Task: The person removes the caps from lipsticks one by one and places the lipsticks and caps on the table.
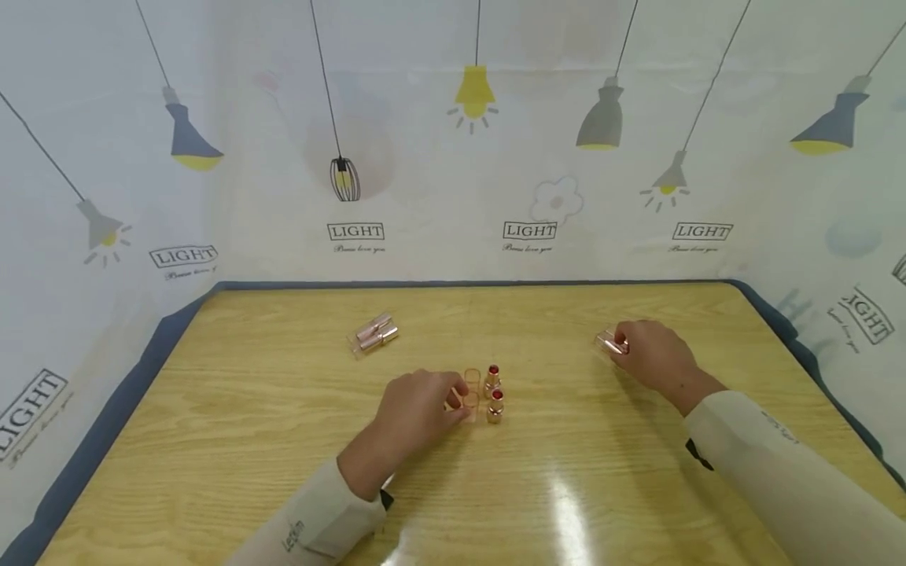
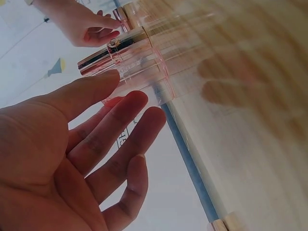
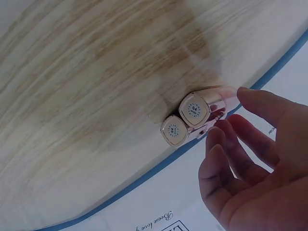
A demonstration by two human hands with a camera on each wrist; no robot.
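Near the table's middle stand two uncapped lipsticks [image 1: 495, 406] with dark red tips and rose-gold bases. Just left of them are clear pink-tinted caps [image 1: 472, 377], standing upright. My left hand [image 1: 419, 410] pinches the nearer clear cap [image 2: 144, 72] between thumb and fingertips; its other fingers are loosely bent. To the right, my right hand [image 1: 654, 358] pinches one of two lipsticks lying side by side [image 1: 610, 342]. Their square bases [image 3: 194, 109] carry round labels reading 04. Fingers partly hide this pair in the head view.
Another pair of rose-gold lipsticks [image 1: 377, 333] with clear caps lies at the back left of the wooden table [image 1: 248, 409]. A white backdrop [image 1: 425, 189] printed with lamps rises behind the table and along its sides.
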